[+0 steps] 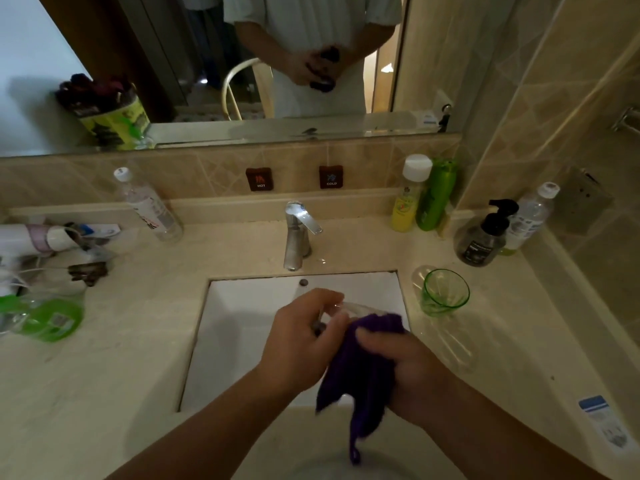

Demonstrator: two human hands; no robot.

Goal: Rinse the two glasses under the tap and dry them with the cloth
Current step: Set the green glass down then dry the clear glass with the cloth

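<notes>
Over the white sink (pixel 242 341), my left hand (pixel 301 344) grips a clear glass (pixel 349 308), which lies tilted and is partly hidden by fingers and cloth. My right hand (pixel 408 368) holds a purple cloth (pixel 363 372) bunched against the glass; the cloth's end hangs down toward me. A green-tinted glass (pixel 445 292) stands upright on the counter right of the sink, apart from both hands. The chrome tap (pixel 298 233) stands behind the sink, and I see no water running from it.
Bottles line the back ledge: a clear one (pixel 149 206) at left, a yellow one (pixel 410 195) and a green one (pixel 436 195) at right, then a dark pump bottle (pixel 485 237). Clutter and a green bottle (pixel 52 320) lie on the left counter. A mirror hangs above.
</notes>
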